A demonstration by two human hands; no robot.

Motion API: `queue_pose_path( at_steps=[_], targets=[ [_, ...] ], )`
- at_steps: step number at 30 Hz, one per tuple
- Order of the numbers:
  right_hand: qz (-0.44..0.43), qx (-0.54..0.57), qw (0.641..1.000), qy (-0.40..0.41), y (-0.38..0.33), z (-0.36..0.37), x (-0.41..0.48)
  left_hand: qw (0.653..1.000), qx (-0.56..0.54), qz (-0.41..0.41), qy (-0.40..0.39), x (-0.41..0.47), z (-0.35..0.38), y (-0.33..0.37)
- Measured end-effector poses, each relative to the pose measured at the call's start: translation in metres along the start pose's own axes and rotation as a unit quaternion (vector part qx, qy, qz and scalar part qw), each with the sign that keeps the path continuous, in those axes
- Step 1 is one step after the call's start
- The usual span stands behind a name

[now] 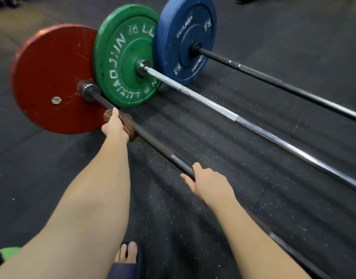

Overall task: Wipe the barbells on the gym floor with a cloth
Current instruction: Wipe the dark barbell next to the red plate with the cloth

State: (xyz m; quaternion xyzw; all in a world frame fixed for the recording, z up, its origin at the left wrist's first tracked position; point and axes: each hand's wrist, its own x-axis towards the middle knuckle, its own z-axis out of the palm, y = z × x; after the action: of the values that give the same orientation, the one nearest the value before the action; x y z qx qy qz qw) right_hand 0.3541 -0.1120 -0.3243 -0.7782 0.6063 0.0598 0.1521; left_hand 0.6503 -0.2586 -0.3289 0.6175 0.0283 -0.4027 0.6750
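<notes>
From the head camera we look down on a black rubber gym floor [223, 214], flecked with pale specks and jointed in large mats. Three barbells lie on it side by side, well apart along their shafts, their plates overlapping in our view at the upper left.

The nearest barbell [155, 144] has a dark shaft and a scuffed red plate [48, 77]. Our left hand [115, 127] grips a brown cloth [130, 126] that is wrapped around this shaft, just beside the red plate, with the fingers curled over cloth and bar together. Our right hand [209, 185] closes bare around the same shaft farther along, thumb on top.

The middle barbell [253, 126] is bright silver with knurled bands and carries a green plate [122, 57]. The far barbell [273, 82] is black and carries a blue plate [185, 37].

At the bottom edge a bare foot in a dark sandal [128, 253] stands on the mat between our forearms, and a green object [8, 251], too cropped to identify, shows at the lower left. The room's far edge is dark and blurred.
</notes>
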Motion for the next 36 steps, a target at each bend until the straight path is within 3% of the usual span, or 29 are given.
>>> queue_pose_path(
  at_steps=[8, 13, 17, 25, 32, 36],
  targets=[
    [-0.001, -0.005, 1.0, 0.02, 0.0, 0.001, -0.003, 0.998, -0.061, -0.012, 0.0, -0.047, -0.011, -0.061],
    [0.0, -0.006, 1.0, 0.017, 0.002, 0.002, -0.002, 0.998, -0.034, -0.028, -0.048, -0.037, -0.01, -0.033],
    [-0.002, -0.005, 1.0, 0.016, 0.001, 0.0, -0.002, 0.999, 0.02, -0.023, -0.029, -0.029, -0.006, -0.015],
    [0.006, 0.009, 1.0, 0.011, 0.002, -0.001, -0.003, 0.996, 0.01, -0.073, -0.049, -0.071, -0.014, -0.057],
    [0.004, -0.004, 1.0, 0.019, 0.001, 0.0, -0.004, 0.992, 0.013, -0.104, -0.067, -0.051, -0.013, -0.05],
    [-0.003, -0.006, 1.0, 0.025, 0.002, 0.001, -0.003, 0.993, 0.041, -0.092, -0.062, 0.003, -0.013, -0.05]
  ],
)
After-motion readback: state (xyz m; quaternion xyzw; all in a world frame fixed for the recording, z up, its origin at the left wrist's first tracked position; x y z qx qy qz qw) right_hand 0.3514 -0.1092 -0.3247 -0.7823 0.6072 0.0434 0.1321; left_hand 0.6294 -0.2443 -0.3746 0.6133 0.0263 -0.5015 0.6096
